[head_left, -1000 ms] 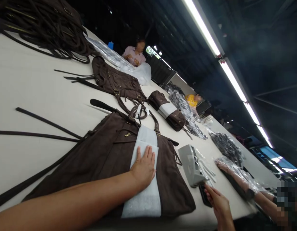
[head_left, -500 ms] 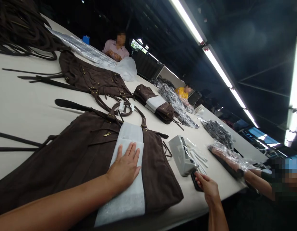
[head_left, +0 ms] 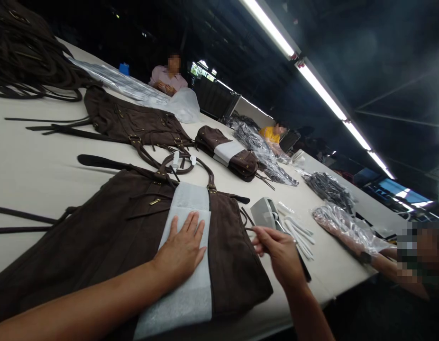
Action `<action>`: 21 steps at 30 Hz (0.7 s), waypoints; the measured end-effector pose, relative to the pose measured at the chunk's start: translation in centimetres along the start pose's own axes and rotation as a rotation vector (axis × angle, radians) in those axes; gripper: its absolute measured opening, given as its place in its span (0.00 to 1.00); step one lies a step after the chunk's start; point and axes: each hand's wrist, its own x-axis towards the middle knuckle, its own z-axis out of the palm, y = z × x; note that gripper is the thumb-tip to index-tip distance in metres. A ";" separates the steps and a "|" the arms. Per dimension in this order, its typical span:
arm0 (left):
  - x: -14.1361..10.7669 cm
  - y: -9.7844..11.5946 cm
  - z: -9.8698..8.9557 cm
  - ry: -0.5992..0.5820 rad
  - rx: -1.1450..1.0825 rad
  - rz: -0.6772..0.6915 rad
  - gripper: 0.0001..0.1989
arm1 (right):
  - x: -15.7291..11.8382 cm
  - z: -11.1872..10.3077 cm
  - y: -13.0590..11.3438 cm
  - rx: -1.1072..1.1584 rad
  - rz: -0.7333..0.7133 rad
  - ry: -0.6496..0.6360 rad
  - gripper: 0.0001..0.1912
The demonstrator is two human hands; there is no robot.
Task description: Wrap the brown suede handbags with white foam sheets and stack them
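A large dark brown bag [head_left: 109,237] lies in front of me with a white paper-like band [head_left: 189,293] across it. My left hand [head_left: 182,246] rests flat on this band, fingers spread. Just off the bag's right side, my right hand [head_left: 278,251] is pinched; anything between its fingertips is too small to make out. Behind that hand stands a grey tape dispenser [head_left: 262,212], partly covered by it. White strips [head_left: 299,237] lie beside the dispenser. A dark flat object [head_left: 305,267] shows past my right wrist. Round handles [head_left: 205,170] extend beyond the bag's top edge.
Beyond lie another brown bag [head_left: 134,118] and a folded brown bag [head_left: 226,151] with a white band. Brown straps [head_left: 34,66] are heaped far left. Plastic-wrapped bundles [head_left: 264,154] run along the table. A co-worker's arms [head_left: 347,239] handle clear plastic at right; two people sit farther back.
My right hand has moved left and up from the tape dispenser's front to the bag's right edge, still pinched. My left hand stays on the white band. The co-worker's arms at right shifted slightly.
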 end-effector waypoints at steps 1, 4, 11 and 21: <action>0.0 0.0 0.0 0.005 -0.004 0.000 0.28 | 1.0 2.5 -0.4 0.029 0.017 -0.092 0.21; -0.2 0.0 -0.1 0.010 -0.034 -0.003 0.28 | 3.8 8.5 -0.4 0.099 0.064 -0.245 0.21; -0.2 0.0 -0.1 0.022 -0.087 0.000 0.29 | 7.0 13.5 1.0 0.110 0.165 -0.242 0.19; -0.3 -0.1 -0.6 -0.028 -0.158 -0.010 0.31 | 8.4 14.7 2.6 -0.011 0.221 -0.228 0.18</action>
